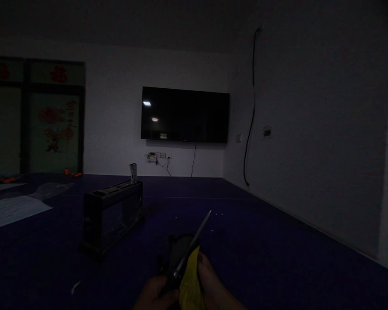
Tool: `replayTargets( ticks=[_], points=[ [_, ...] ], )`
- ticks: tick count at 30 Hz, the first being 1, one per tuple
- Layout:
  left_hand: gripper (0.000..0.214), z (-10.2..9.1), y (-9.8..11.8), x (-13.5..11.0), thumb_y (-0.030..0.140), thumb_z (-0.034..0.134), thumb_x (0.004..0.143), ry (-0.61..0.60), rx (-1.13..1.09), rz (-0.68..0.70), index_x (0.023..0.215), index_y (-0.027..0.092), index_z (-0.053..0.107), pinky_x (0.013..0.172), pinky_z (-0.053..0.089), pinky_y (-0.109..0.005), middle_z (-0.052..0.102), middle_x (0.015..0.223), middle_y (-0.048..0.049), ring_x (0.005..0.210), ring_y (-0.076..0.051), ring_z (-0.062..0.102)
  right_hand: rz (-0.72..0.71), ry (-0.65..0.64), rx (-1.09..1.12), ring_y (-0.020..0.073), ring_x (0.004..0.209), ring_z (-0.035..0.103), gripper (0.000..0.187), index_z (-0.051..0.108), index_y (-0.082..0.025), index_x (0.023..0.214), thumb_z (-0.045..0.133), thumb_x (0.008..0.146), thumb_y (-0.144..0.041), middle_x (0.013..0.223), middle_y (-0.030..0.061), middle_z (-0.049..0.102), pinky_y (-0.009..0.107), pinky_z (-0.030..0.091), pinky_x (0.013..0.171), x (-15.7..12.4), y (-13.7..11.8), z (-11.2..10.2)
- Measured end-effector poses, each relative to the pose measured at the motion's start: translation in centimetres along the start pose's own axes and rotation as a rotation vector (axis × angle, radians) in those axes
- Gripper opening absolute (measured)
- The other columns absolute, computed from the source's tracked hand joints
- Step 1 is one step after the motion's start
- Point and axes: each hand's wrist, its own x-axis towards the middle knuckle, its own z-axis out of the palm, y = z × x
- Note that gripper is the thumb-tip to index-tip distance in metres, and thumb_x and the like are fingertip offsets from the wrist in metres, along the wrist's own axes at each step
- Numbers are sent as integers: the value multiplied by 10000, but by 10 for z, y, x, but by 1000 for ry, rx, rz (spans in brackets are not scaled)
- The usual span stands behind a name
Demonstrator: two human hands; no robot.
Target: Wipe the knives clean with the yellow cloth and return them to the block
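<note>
My left hand (157, 293) grips the dark handle of a long, narrow knife-like tool (201, 228). Its slim metal part points up and to the right; the dim light hides whether it is a blade or a rod. Bunched against the tool is a yellow cloth (191, 282), with the fingers of my right hand (210, 280) closed on its right side. Just behind the tool lies a dark grey object (181, 247) whose kind I cannot make out. To the left, a black slotted stand (93, 202) holds one upright, pale-patterned handle (133, 173).
White sheets of paper (16, 211) and clear plastic wrap (53, 189) lie at the left of the dark blue tabletop (245, 258). Small orange objects (76, 175) are near its back edge. A television (185, 115) hangs beyond, and a white wall (310, 150) borders the right.
</note>
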Motion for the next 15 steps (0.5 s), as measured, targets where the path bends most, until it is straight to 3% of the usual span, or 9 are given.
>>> replayTargets(
  ticks=[6, 10, 15],
  points=[
    [466, -2, -14, 4, 606, 585, 700, 16, 50, -4, 798, 155, 648, 664, 427, -221, 610, 754, -22, 747, -157, 536, 17, 97, -8, 247, 607, 646, 568, 534, -226, 925, 771, 452, -432, 640, -7, 661, 352, 495, 579, 7, -3, -2],
    [445, -2, -20, 4, 578, 591, 708, 39, 61, 7, 797, 147, 652, 671, 433, -230, 612, 763, -29, 745, -155, 540, 36, 60, -30, 250, 633, 652, 550, 540, -213, 936, 763, 483, -431, 653, 2, 665, 353, 503, 598, 5, -4, -3],
    [438, 0, -11, 2, 565, 591, 716, 16, 10, 30, 832, 148, 658, 709, 438, -241, 608, 755, -24, 784, -165, 549, 8, -35, -65, 248, 719, 670, 504, 546, -195, 968, 768, 557, -385, 721, 12, 678, 334, 504, 635, -2, -5, 0]
  ],
)
